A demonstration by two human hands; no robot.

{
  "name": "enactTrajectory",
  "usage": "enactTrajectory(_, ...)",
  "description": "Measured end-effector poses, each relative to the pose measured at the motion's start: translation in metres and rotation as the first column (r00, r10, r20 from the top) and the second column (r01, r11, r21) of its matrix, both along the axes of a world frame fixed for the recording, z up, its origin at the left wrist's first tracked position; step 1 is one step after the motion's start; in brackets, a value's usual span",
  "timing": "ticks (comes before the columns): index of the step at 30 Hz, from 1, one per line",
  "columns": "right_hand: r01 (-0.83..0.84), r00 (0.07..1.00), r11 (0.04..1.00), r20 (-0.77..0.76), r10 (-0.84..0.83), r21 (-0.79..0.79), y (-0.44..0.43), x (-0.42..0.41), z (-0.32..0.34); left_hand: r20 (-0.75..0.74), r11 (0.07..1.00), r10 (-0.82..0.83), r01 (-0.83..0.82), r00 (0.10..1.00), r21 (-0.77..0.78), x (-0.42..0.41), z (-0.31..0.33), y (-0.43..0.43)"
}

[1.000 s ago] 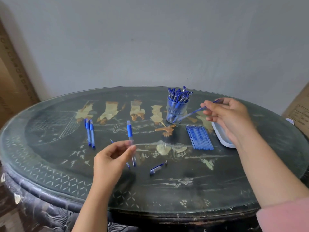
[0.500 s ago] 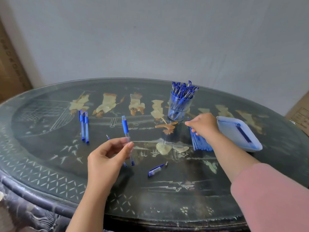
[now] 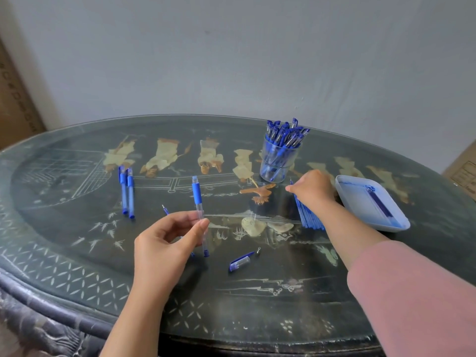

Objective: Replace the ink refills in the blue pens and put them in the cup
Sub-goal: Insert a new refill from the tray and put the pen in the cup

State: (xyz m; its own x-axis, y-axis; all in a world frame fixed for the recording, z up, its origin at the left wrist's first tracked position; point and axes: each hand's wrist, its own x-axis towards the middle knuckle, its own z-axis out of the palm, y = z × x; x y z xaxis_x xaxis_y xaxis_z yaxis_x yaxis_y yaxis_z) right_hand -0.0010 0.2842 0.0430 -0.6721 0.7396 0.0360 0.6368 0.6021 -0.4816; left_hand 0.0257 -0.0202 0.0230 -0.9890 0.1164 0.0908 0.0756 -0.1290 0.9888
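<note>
Left hand [image 3: 164,243] pinches clear pen barrel [image 3: 198,202], upright, at centre. Right hand [image 3: 313,189] curled over refill pile [image 3: 310,221] at 3 o'clock; grip unclear. Cup [image 3: 279,163] of pens at 1 o'clock. Dark oval table [image 3: 77,253]; grey wall [image 3: 231,60].

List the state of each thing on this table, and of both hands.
Pen, cap off, held roughly upright.
Left hand, pinching it.
Cap, lying loose.
Cup, upright, packed full.
Refills, flat pile.
Right hand, over that pile, grip hidden.
Tray, holding a refill.
Two pens, lying side by side.
</note>
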Motion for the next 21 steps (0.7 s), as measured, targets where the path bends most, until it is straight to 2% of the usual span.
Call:
enactTrajectory(9, -0.006, 1.0, 1.0, 0.001, 0.006, -0.005, 0.002, -0.001, -0.007, 0.006, 1.0, 0.0, 0.0, 1.0, -0.009, 0.0, 0.0, 0.0)
enactTrajectory(21, 0.034, 0.999, 0.997, 0.028, -0.036, 0.07, 0.002, 0.0, -0.018, 0.011, 0.999, 0.004, -0.003, 1.0, -0.04, 0.001, 0.001, -0.001)
